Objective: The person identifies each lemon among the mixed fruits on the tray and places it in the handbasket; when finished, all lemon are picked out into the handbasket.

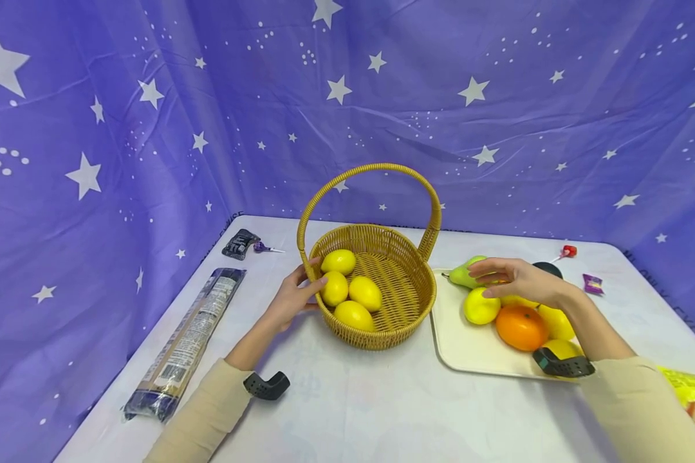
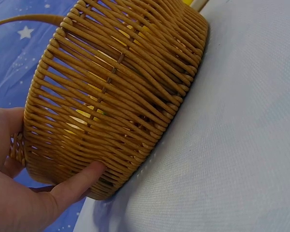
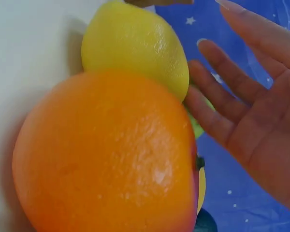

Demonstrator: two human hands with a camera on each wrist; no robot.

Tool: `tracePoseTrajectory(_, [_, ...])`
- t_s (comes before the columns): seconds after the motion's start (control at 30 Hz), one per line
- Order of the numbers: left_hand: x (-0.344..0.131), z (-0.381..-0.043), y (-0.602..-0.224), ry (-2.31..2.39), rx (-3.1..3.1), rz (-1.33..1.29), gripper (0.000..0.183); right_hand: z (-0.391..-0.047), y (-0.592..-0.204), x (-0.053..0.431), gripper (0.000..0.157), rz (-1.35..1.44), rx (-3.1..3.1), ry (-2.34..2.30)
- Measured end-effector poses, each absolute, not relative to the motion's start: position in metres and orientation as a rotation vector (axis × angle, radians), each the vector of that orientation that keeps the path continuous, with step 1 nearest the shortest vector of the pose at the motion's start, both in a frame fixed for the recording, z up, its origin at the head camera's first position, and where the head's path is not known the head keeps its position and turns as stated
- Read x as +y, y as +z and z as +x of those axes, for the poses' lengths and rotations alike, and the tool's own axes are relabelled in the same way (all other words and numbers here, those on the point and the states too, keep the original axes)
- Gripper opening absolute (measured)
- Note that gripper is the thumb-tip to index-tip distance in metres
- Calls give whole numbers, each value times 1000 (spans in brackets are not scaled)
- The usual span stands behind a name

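Observation:
A woven basket (image 1: 402, 331) with a tall arched handle stands mid-table, several lemons (image 1: 365, 294) in its left half. My left hand (image 1: 294, 297) holds the basket's left side, thumb over the rim; in the left wrist view one finger (image 2: 82, 180) lies against the outer weave. Over the cream tray (image 1: 457, 350) on the right, my right hand (image 1: 524, 281) hovers with nothing in its grasp, fingers spread and slightly bent. Under it are a lemon (image 1: 481, 307), a green pear (image 1: 465, 273) and an orange (image 1: 521, 328). The right wrist view shows the lemon (image 3: 135, 48) close beside the fingers.
More yellow fruits (image 1: 557, 321) and a dark green item (image 1: 549, 269) sit on the tray. Left lie a long packet (image 1: 188, 344), a black wrapper (image 1: 240, 244) and a purple lollipop (image 1: 260, 247). Right are a red lollipop (image 1: 568, 251), a purple candy (image 1: 593, 283) and a yellow bag (image 1: 692, 386).

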State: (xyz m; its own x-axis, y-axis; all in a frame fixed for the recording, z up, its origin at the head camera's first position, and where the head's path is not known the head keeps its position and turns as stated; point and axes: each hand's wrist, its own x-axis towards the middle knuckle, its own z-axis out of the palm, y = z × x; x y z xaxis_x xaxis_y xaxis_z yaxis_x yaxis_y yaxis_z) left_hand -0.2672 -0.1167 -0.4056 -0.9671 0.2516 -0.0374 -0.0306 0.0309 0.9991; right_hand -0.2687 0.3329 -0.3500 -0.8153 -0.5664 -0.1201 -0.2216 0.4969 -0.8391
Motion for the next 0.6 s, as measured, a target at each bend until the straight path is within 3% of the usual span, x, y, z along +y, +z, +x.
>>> tracePoseTrajectory(0.6, [-116, -266, -404, 2040, 2105, 233, 59, -264, -355, 314, 52, -698, 2407, -893])
